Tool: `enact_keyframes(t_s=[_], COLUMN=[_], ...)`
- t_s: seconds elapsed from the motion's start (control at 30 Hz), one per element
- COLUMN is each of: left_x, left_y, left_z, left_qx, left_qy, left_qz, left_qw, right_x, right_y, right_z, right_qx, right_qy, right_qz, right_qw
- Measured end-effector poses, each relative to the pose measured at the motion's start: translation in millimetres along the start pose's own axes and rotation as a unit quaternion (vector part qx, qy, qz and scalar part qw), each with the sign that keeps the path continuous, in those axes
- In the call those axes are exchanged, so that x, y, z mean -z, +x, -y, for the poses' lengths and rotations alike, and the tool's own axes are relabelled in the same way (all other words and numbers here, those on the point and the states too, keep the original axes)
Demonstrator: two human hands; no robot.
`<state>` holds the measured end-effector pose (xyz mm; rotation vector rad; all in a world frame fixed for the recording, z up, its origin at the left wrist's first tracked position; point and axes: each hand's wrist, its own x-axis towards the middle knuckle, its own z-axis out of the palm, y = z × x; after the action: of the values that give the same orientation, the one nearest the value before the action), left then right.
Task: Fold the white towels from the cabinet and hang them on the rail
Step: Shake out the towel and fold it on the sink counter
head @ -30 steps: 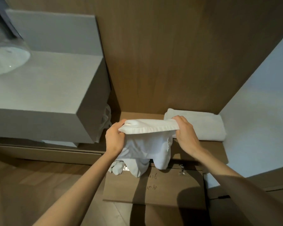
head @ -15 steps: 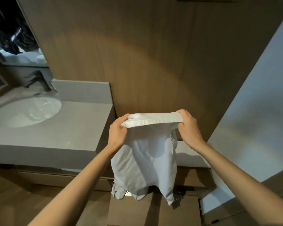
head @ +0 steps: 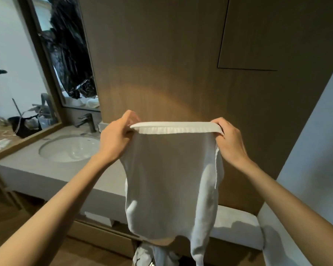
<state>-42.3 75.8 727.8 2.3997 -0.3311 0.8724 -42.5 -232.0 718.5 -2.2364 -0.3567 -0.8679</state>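
1. Head view: a white towel (head: 171, 179) is held up in front of the wood-panelled wall (head: 181, 64). It hangs free in the air, above the low shelf (head: 238, 248).
2. The left corner of the top edge is pinched by the left hand (head: 115, 139) between thumb and curled fingers. The right corner is gripped the same way by the right hand (head: 230, 143).
3. The top edge is drawn taut and level between the two hands, and it is rolled over into a thick band. This hold is probably chosen so that the cloth drops under its own weight and can be squared up.
4. The lower part is not yet even: the cloth is bunched, and on the right a narrow tail hangs lower than the rest. Straightening is judged to be needed before a clean fold can be made.
5. A second towel (head: 236, 227), already folded flat, lies on the shelf at lower right, partly hidden behind the hanging one. More white cloth (head: 152, 256) is seen under the bottom edge; whether it belongs to the held towel cannot be told.
6. A counter (head: 46, 169) with a sink (head: 69, 148) stands to the left, near the left forearm; its flat top could serve for folding.
7. No rail is in view, so the hanging step is judged to be some way off.
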Motion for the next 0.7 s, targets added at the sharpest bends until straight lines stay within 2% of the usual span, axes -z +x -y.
enact_keyframes(t_s=[0.13,0.33,0.47,0.6,0.7], left_x=[40,93,119,140,156], left_y=[5,17,22,33,47], left_z=[8,38,79,132,173], left_qx=[0.005,-0.007,-0.033,-0.053,-0.058], left_qy=[-0.007,-0.147,-0.132,-0.03,-0.02], left_qz=[-0.033,-0.024,-0.012,-0.053,-0.044], left_qw=[0.999,0.989,0.991,0.997,0.997], right_x=[-4,-24,-60,-104,-136], right_y=[20,42,53,65,73], right_z=[23,58,84,114,140], right_qx=[0.037,0.056,0.067,0.063,0.061], right_qy=[-0.005,0.087,0.111,0.097,0.101], right_qz=[-0.031,-0.007,0.003,0.019,0.025], right_qw=[0.999,0.995,0.992,0.993,0.993])
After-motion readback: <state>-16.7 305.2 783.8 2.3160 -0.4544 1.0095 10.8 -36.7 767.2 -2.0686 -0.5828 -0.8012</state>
